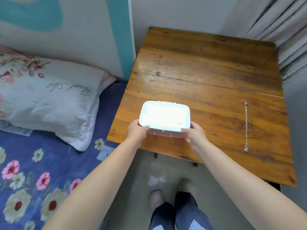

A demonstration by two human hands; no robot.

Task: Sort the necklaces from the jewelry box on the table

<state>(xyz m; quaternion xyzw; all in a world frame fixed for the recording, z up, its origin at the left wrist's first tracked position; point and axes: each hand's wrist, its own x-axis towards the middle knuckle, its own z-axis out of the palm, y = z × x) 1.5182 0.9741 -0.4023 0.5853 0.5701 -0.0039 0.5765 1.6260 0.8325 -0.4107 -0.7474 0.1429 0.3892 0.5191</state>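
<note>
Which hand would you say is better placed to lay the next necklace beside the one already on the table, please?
Probably the right hand. It holds the box on the side nearer the necklace, which lies stretched out toward the table's right edge. The left hand would have to cross over the box.

Pillow: floral, lying on my bed, left of me
Bedsheet: blue with flowers
Curtain: pale, pleated, far right
Floor: grey, under my feet

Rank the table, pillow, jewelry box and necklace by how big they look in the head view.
1. wooden table
2. pillow
3. jewelry box, held by both hands
4. necklace, a thin chain laid straight
</note>
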